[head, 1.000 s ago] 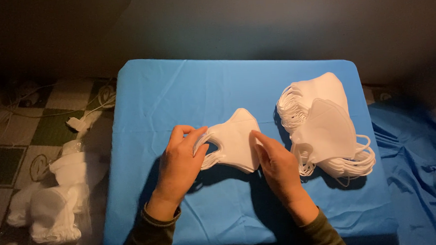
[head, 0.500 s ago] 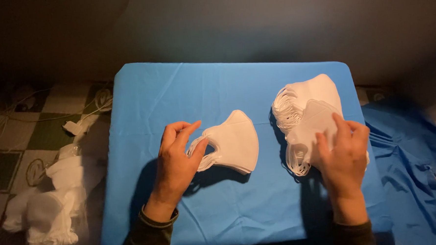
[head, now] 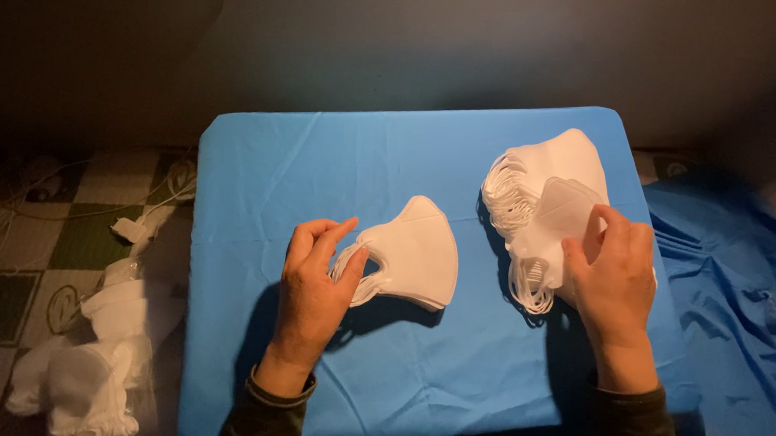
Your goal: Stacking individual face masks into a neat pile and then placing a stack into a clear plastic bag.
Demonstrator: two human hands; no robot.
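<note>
Here: left hand (head: 314,287) fingers pinch small mask pile's (head: 416,253) ear loops mid-table | right hand (head: 615,273) fingers pinch top mask (head: 566,208) off big stack (head: 544,198) near right edge | light, floppy; grip by folded edge.

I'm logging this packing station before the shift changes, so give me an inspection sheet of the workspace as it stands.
Surface: table covered with a blue cloth, lightly creased.
Job's things: small stack of white folded masks at centre; large stack of white masks to its right, ear loops fanned out on its left side.
Clutter: bagged white masks on the floor at left.
Grippers: left hand fingers the small stack's ear loops; right hand pinches the top mask of the large stack.
Cables: white cord and plug on the checkered floor.
Surroundings: dark wall behind; loose blue fabric at right.
</note>
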